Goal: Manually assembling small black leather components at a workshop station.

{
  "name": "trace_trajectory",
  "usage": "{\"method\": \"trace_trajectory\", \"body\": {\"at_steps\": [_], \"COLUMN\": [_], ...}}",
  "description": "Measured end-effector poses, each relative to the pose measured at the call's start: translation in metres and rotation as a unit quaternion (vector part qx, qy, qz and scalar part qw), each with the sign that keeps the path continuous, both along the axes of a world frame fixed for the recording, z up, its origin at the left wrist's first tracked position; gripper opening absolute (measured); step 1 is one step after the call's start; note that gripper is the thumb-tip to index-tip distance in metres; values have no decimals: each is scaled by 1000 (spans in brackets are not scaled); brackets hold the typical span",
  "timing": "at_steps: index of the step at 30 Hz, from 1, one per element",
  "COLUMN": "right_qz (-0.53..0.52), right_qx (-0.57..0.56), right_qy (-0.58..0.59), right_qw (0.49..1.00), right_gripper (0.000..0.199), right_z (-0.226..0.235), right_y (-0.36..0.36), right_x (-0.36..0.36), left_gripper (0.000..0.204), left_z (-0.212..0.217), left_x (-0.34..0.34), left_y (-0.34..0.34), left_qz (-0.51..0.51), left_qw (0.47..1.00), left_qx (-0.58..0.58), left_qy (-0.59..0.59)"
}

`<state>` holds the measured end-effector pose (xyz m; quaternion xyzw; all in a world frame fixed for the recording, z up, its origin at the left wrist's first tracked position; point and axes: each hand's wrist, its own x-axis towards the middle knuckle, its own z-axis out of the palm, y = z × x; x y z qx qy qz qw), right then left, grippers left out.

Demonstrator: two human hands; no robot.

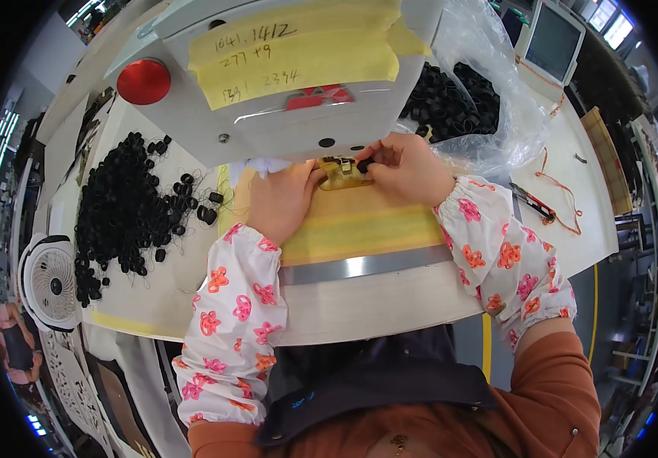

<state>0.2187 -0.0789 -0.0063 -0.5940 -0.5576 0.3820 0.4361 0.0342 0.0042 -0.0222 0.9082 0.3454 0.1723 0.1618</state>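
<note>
In front of me stands a white sewing machine head, with a small metal clamp in the yellowish work area under it. Between its thumb and fingers, my right hand pinches a small black fabric loop at the clamp's right side. My left hand rests on the left of the clamp, fingers bent inward with the tips close together; what they hold, if anything, is hidden. A yellow-covered plate lies beneath both hands. White flowered sleeve covers are on my forearms.
Many black loops with loose threads are heaped on the left. A clear plastic bag of black pieces stands at the back right. Thread snips with an orange cord lie on the right. A white fan is beyond the left edge.
</note>
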Motion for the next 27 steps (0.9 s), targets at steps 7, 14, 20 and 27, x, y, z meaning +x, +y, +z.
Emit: {"method": "trace_trajectory", "body": {"at_steps": [7,14,20,27], "right_qz": [26,41,45,31], "right_qx": [4,-10,-79,-49], "right_qy": [117,133,148,12], "right_qw": [993,990,985,998], "right_gripper": [19,19,11,13], "right_z": [-12,-7,3,2], "right_y": [0,-2,-2,-5], "right_x": [-7,-6,-12,-19], "left_gripper": [13,22,27,28], "left_z": [-11,4,4,13], "left_x": [2,-1,0,3], "left_y": [-9,-17,-18,-24], "left_qz": [-57,-75,-102,-102], "left_qw": [981,976,972,977], "left_qx": [41,-109,-134,-173], "left_qy": [-180,-171,-162,-75]}}
